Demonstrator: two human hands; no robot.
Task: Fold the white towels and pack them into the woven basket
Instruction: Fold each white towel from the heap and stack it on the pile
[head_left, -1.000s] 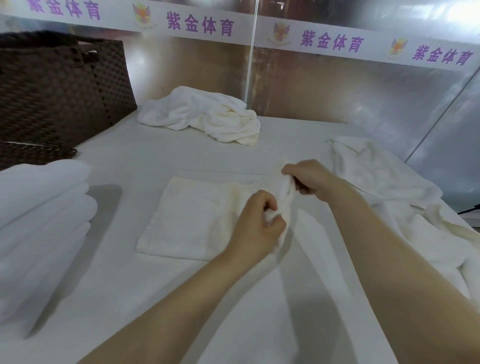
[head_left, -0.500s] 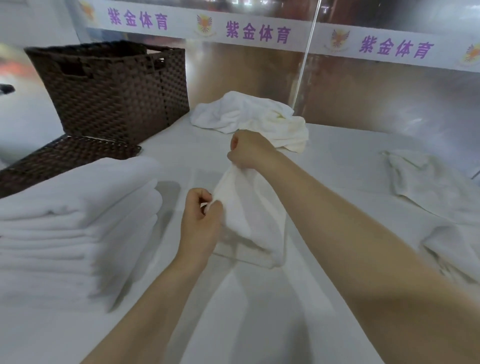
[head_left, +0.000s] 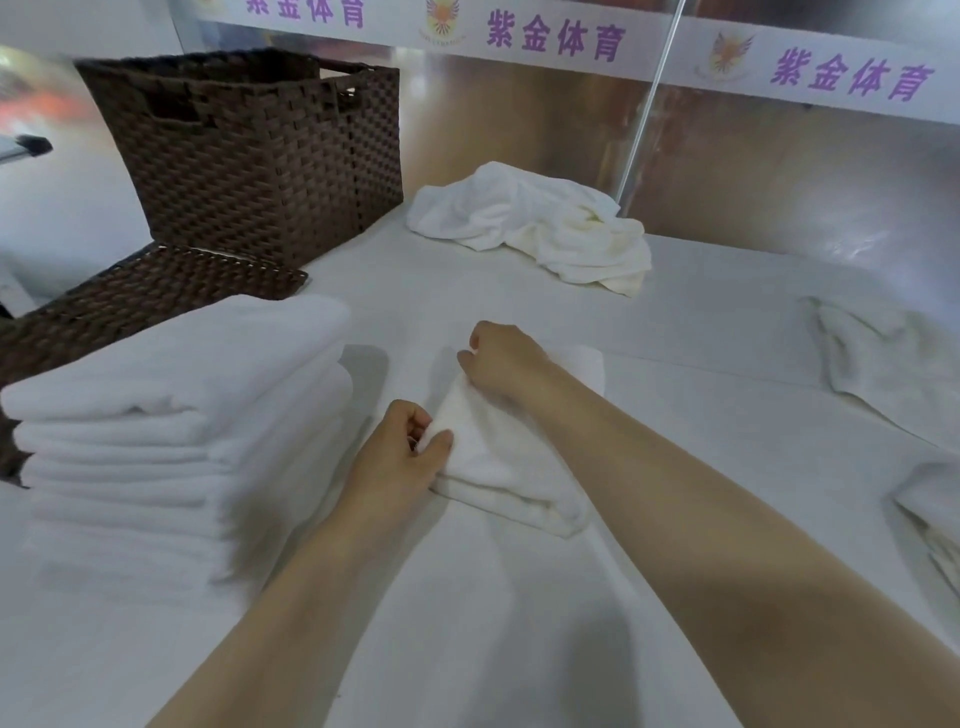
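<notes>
My left hand (head_left: 402, 457) and right hand (head_left: 501, 358) both pinch the folded towel (head_left: 511, 478) lying on the table (head_left: 701, 467) at centre — the woven basket (head_left: 249, 161) stands at ten o'clock, the folded stack (head_left: 171, 415) at nine.

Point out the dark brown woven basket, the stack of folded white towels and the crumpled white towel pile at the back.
dark brown woven basket (head_left: 249, 156), head view, front wall
stack of folded white towels (head_left: 171, 395), head view, top towel
crumpled white towel pile (head_left: 530, 223), head view, middle

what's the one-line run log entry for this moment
left hand: pinches towel | right hand: grips towel | towel: half-folded on table | basket: contents unseen
</notes>
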